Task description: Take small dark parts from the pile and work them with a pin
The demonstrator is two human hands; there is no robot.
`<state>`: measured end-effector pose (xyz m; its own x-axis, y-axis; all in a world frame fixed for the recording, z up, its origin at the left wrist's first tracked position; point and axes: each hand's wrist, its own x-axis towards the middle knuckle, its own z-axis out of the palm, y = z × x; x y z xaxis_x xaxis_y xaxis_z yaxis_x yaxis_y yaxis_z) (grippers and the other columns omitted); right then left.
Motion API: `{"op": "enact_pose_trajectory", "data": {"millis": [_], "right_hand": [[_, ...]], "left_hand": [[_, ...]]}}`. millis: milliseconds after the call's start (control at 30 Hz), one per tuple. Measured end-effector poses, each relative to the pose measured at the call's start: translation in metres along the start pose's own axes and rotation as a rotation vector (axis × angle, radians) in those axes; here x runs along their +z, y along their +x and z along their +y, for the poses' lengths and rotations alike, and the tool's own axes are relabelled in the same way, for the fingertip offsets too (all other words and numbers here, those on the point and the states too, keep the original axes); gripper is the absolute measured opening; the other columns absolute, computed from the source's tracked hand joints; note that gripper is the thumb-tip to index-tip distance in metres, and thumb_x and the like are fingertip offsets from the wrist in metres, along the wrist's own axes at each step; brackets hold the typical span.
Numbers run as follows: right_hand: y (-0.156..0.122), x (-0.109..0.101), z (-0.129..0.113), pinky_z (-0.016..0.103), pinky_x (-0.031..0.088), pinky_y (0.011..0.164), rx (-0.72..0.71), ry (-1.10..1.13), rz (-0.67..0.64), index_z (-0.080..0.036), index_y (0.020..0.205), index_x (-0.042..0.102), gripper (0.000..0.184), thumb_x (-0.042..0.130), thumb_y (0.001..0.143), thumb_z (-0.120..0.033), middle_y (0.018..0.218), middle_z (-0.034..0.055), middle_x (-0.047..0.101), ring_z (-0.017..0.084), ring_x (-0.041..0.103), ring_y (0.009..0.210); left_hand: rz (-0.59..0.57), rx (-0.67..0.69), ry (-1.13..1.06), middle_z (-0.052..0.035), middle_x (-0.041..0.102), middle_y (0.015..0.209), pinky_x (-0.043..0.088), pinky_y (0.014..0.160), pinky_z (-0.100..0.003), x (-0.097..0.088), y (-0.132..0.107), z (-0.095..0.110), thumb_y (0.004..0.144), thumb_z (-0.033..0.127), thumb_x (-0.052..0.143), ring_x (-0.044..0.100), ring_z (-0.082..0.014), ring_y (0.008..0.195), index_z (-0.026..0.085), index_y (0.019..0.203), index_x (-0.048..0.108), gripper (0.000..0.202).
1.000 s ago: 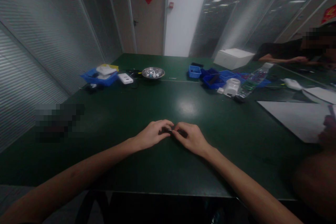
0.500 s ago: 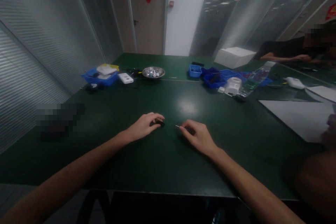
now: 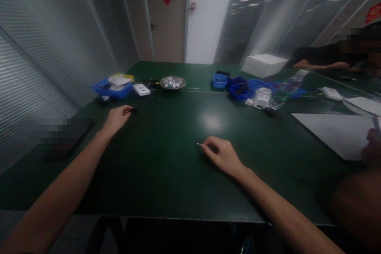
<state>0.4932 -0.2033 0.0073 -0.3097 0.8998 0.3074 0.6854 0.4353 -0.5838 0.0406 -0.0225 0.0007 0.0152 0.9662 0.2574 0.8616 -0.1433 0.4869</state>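
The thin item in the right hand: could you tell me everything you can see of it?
The thin item shows only as a slim, pale tip, silvery and metal-looking. It juts out between the thumb and forefinger of the right hand, pointing to the person's left, above or on the green tabletop; contact is unclear. The rest is hidden, so its full shape can't be told.

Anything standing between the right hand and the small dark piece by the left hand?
Nothing visible: from the right hand, holding a thin pale-tipped piece, green tabletop runs across to the small dark piece at the left hand.
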Motion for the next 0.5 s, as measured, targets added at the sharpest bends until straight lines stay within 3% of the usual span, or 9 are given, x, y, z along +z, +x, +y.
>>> {"op": "enact_pose_trajectory", "data": {"millis": [233, 367, 500], "right_hand": [[0.000, -0.002, -0.001, 0.027, 0.043, 0.063, 0.006, 0.019, -0.018, -0.022, 0.092, 0.066, 0.023, 0.055, 0.102, -0.039, 0.083, 0.0002, 0.069, 0.014, 0.061, 0.067], [-0.001, -0.002, -0.001, 0.027, 0.043, 0.062, 0.016, 0.023, -0.031, -0.022, 0.094, 0.066, 0.024, 0.055, 0.102, -0.041, 0.085, 0.0005, 0.070, 0.014, 0.061, 0.067], [-0.001, -0.001, -0.002, 0.027, 0.043, 0.062, 0.021, 0.016, -0.033, -0.022, 0.093, 0.067, 0.023, 0.055, 0.102, -0.041, 0.084, 0.0002, 0.070, 0.014, 0.060, 0.066]], "left_hand": [[0.024, -0.028, -0.090, -0.0085, 0.076, 0.112, 0.054, 0.096, -0.031, -0.001, 0.005, -0.015, 0.079, 0.011, 0.060, 0.072, -0.0230, 0.101, 0.016, 0.123, 0.072, 0.046], [0.072, -0.111, -0.179, -0.0106, 0.076, 0.110, 0.056, 0.091, -0.031, -0.003, 0.006, -0.018, 0.084, 0.018, 0.063, 0.072, -0.0220, 0.098, 0.014, 0.115, 0.074, 0.033], [0.103, -0.154, -0.206, -0.0099, 0.076, 0.106, 0.057, 0.078, -0.029, -0.004, 0.005, -0.015, 0.087, 0.023, 0.065, 0.072, -0.0209, 0.091, 0.015, 0.118, 0.073, 0.033]]}}
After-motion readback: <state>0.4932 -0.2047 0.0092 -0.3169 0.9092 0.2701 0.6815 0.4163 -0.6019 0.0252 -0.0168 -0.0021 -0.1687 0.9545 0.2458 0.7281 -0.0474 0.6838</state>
